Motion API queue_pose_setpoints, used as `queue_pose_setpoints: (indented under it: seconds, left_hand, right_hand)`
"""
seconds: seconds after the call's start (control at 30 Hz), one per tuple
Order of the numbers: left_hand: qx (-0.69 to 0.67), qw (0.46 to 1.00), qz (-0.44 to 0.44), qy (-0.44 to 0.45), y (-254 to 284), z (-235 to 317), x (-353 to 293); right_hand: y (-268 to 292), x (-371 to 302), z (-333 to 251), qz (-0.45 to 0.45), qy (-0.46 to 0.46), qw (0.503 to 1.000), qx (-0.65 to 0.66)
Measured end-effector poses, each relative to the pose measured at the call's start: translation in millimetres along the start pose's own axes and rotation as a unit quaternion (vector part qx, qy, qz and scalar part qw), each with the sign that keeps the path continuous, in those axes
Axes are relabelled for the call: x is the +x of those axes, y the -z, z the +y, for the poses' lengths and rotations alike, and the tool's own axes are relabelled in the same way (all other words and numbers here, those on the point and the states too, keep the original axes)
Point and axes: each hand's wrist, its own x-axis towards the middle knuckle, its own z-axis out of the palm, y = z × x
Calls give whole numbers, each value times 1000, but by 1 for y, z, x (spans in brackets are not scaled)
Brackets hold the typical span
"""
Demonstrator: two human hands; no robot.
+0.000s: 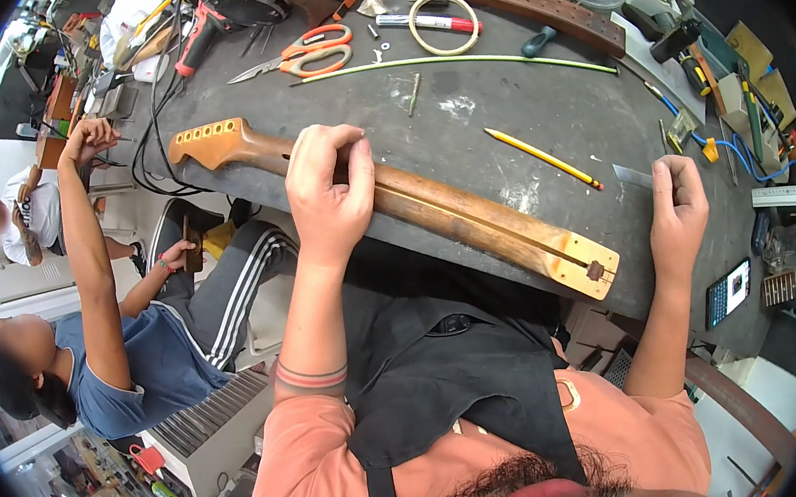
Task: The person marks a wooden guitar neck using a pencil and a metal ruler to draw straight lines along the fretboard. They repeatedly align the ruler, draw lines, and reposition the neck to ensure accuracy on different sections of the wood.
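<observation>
A bare wooden guitar neck (pixel 447 207) lies slantwise along the near edge of the bench, its headstock with a row of holes at the left and its pale heel at the right. A long groove runs down its middle, ending in a dark notch. My left hand (pixel 329 183) is closed round the neck near the headstock end, thumb and fingers on its edges. To the right, apart from the neck, my right hand (pixel 676 191) pinches a thin flat metal blade (pixel 633 174); the rest of the blade is hidden by the fingers. A yellow pencil (pixel 543 158) lies beyond the neck.
Orange-handled scissors (pixel 317 53), a red marker (pixel 429 23), a masking tape ring (pixel 444 24) and a green rod (pixel 457 63) lie farther back. A phone (pixel 728 293) rests at the right edge. At left sits a co-worker in a blue shirt (pixel 141 369), one arm raised towards the bench.
</observation>
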Motion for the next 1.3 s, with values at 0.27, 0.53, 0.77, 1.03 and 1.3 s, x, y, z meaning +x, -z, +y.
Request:
queue_pose_setpoints:
  seconds: [0.27, 0.53, 0.77, 1.03, 1.3]
  left_hand:
    - [-23, 999, 19, 31, -1, -1, -4]
    - [8, 999, 7, 35, 1, -3, -12]
    - [10, 999, -15, 35, 0, -3, -11]
    - [12, 999, 8, 36, -6, 0, -11]
    - [25, 998, -6, 49, -7, 0, -12]
  right_hand:
    - [-5, -5, -7, -36, -4, 999, -21]
    - [18, 16, 15, 110, -43, 993, -16]
    - [37, 34, 15, 27, -90, 965, -245]
    - [24, 41, 25, 19, -12, 929, -369]
    - [38, 29, 32, 2, -71, 985, -157]
